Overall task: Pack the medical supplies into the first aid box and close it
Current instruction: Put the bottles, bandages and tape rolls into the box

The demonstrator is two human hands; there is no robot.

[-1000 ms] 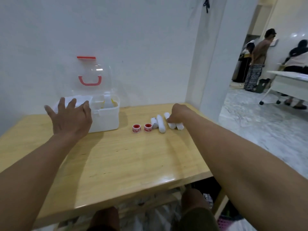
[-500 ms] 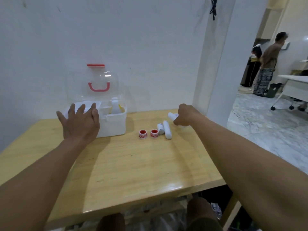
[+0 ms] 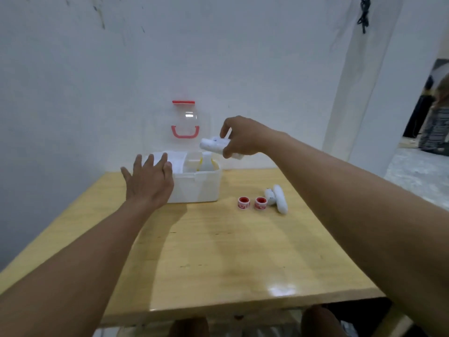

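My right hand (image 3: pixel 239 137) grips soft white gauze rolls (image 3: pixel 213 144) above the open white plastic first aid box (image 3: pixel 194 186); my left hand (image 3: pixel 149 182), fingers spread, rests against the box's smooth near-left corner.

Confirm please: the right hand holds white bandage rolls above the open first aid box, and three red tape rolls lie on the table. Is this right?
Not quite. The head view shows two red tape rolls on the table, not three. The right hand does hold white bandage rolls above the open first aid box.
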